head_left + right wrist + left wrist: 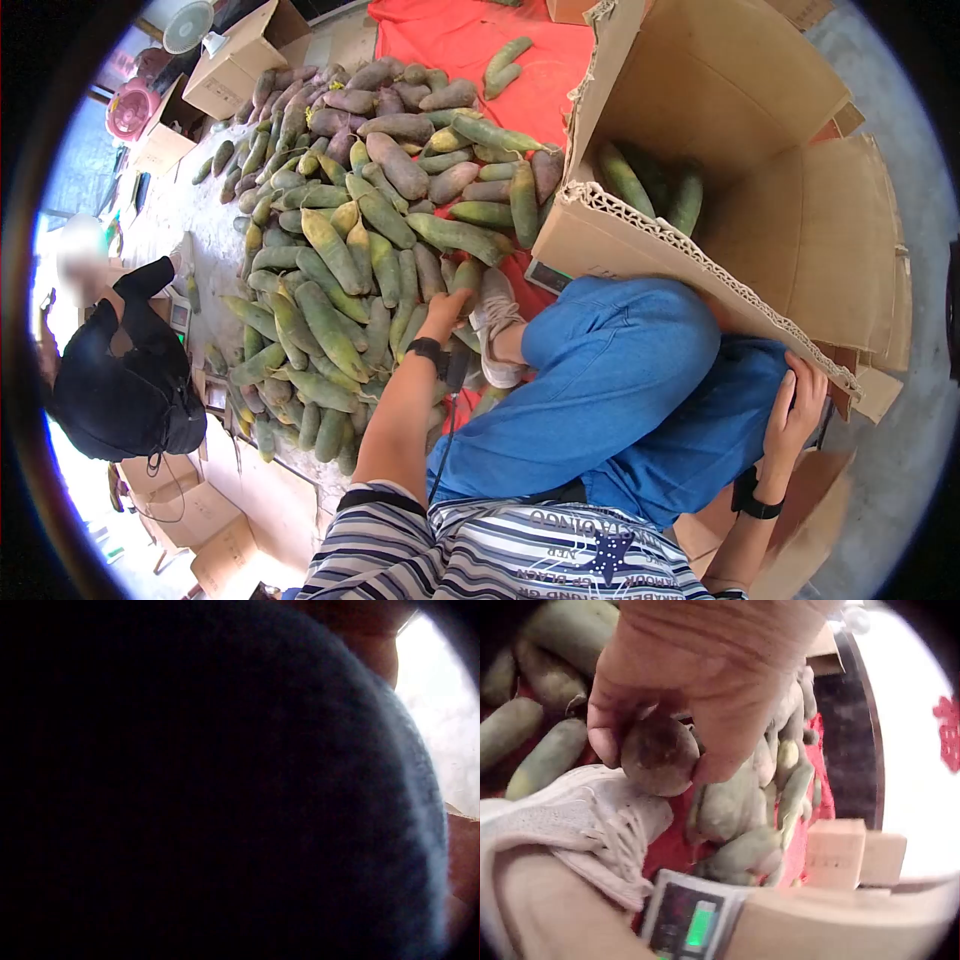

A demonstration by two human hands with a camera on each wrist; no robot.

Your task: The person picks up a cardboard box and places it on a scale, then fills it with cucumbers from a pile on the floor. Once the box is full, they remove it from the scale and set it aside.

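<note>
My left hand reaches down to the near side of a big heap of green radishes, beside a laced shoe. Its thumb and fingers grip one radish, whose round brownish end faces the left wrist camera, right above the shoe. On the blue trouser leg, close to the lower corner of a large cardboard box, rests my right hand with relaxed fingers. Dark cloth fills most of the right wrist view, with a bit of skin at the top.
The large open cardboard box holds several green radishes. A scale with a lit green display sits by the shoe. Red sheeting lies under part of the heap. At the left a person in black sits near more boxes.
</note>
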